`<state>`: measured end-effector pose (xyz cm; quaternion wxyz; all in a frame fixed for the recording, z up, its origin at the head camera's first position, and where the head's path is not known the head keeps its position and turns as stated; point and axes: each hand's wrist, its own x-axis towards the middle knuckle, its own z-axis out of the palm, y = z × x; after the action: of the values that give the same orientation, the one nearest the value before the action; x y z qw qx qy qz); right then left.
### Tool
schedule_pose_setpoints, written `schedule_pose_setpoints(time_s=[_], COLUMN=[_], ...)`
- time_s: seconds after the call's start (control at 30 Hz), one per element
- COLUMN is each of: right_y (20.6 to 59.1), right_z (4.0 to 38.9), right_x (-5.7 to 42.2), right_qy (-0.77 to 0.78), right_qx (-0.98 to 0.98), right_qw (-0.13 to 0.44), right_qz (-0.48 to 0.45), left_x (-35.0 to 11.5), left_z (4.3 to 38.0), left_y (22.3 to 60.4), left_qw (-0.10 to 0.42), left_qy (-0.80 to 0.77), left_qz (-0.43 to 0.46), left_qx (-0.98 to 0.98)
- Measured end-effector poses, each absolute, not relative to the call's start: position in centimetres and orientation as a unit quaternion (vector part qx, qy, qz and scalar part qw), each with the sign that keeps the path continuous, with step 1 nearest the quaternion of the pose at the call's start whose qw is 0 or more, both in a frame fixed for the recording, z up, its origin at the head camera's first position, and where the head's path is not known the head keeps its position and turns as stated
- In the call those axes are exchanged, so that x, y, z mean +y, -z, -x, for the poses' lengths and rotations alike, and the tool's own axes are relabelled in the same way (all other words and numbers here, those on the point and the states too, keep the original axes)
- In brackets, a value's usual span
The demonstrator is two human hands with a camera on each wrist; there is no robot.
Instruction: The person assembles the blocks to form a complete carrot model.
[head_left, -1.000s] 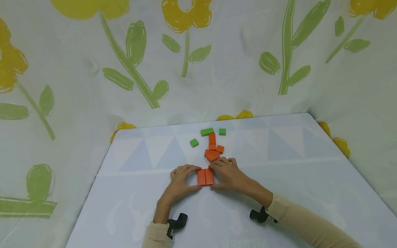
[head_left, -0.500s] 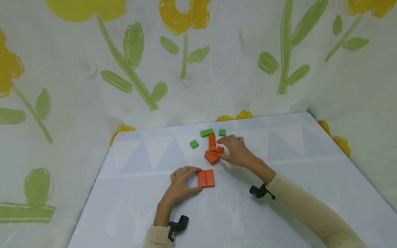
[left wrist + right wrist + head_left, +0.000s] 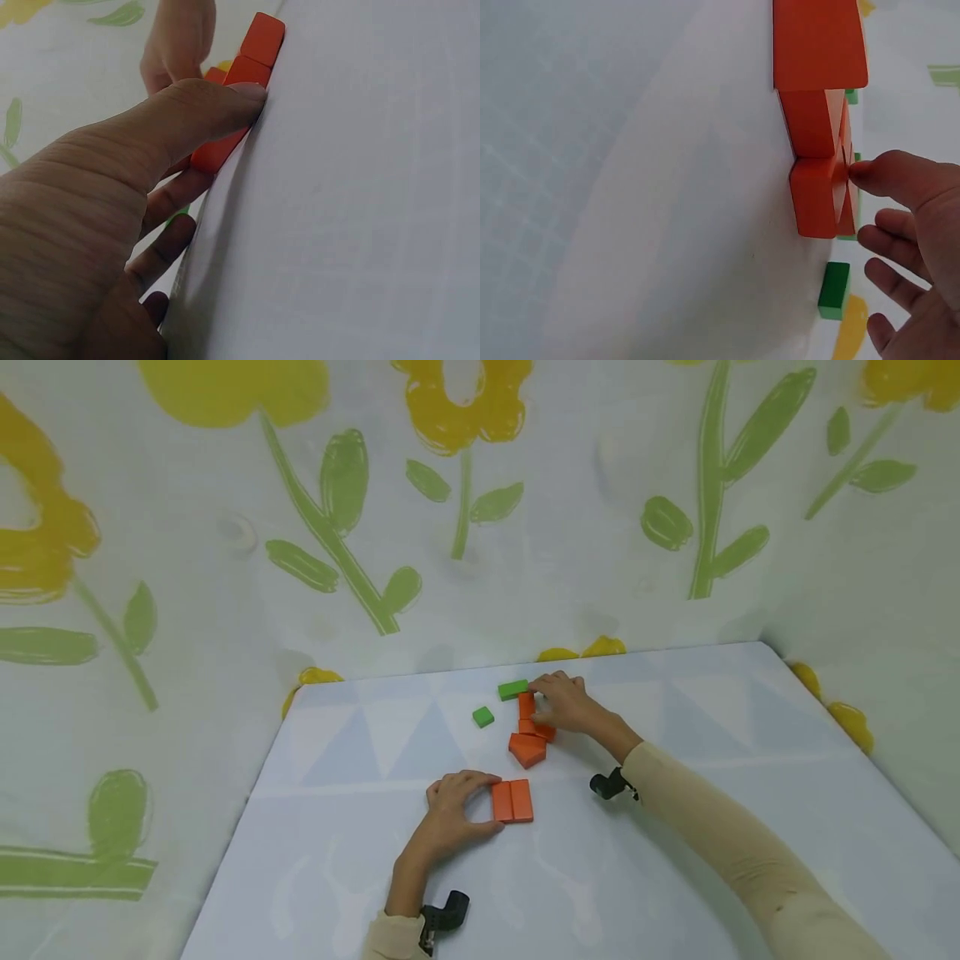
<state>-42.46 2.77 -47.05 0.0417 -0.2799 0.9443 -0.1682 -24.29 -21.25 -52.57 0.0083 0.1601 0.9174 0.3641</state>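
On the table lie two orange rectangular blocks side by side; my left hand (image 3: 448,818) pinches the left rectangular block (image 3: 502,802) by its ends between thumb and forefinger. The right rectangular block (image 3: 521,801) stays against it. Farther back, my right hand (image 3: 566,703) hovers with spread, bent fingers over an upright orange block (image 3: 526,705), its thumb (image 3: 885,172) close to the orange pieces; contact is unclear. A small orange square (image 3: 527,727), another small orange block (image 3: 547,733), partly hidden, and an orange pentagon block (image 3: 528,751) adjoin that block.
A green bar block (image 3: 513,690) lies at the back, with a small green block (image 3: 483,717) to its left. Another green block (image 3: 834,291) appears in the right wrist view, hidden in the head view. A flower-patterned cloth (image 3: 570,552) rises behind the table.
My right hand has left the pair of orange blocks and moved away to the farther orange pieces, covering the right green block. The left hand has kept its hold on the near block.
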Motion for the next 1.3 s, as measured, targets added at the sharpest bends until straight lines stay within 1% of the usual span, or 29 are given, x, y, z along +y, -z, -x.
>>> schedule_pose_setpoints(time_s=[0.1, 0.37, 0.57, 0.67, 0.8, 0.9, 1.03, 1.3], right_y=[47.3, 47.6, 47.6, 47.5, 47.3, 46.8, 46.0, 45.1], right_z=[42.8, 43.6, 43.6, 43.5, 43.3, 42.7, 41.5, 37.4], right_x=[2.5, 2.3, 2.7, 2.9, 3.1, 3.8, 4.8, 6.4], right_qy=[0.163, 0.152, 0.150, 0.159, 0.177, 0.194, 0.207, 0.226], right_qx=[0.946, 0.945, 0.947, 0.946, 0.945, 0.943, 0.937, 0.922], right_qw=[0.057, 0.065, 0.069, 0.067, 0.049, 0.034, 0.030, 0.012], right_qz=[0.275, 0.283, 0.277, 0.274, 0.269, 0.270, 0.280, 0.315], left_x=[-21.2, -21.3, -21.1, -21.1, -21.3, -21.3, -21.4, -21.4], left_z=[24.2, 24.3, 24.4, 24.3, 24.3, 24.2, 24.4, 24.5], left_y=[52.7, 52.8, 52.7, 52.6, 52.7, 52.8, 52.9, 53.0], left_qw=[0.007, 0.001, 0.005, 0.007, 0.004, 0.002, 0.001, 0.002], left_qy=[-0.364, -0.358, -0.352, -0.352, -0.348, -0.347, -0.348, -0.347], left_qz=[-0.162, -0.165, -0.164, -0.162, -0.162, -0.164, -0.165, -0.163], left_qx=[0.917, 0.919, 0.921, 0.922, 0.923, 0.923, 0.923, 0.924])
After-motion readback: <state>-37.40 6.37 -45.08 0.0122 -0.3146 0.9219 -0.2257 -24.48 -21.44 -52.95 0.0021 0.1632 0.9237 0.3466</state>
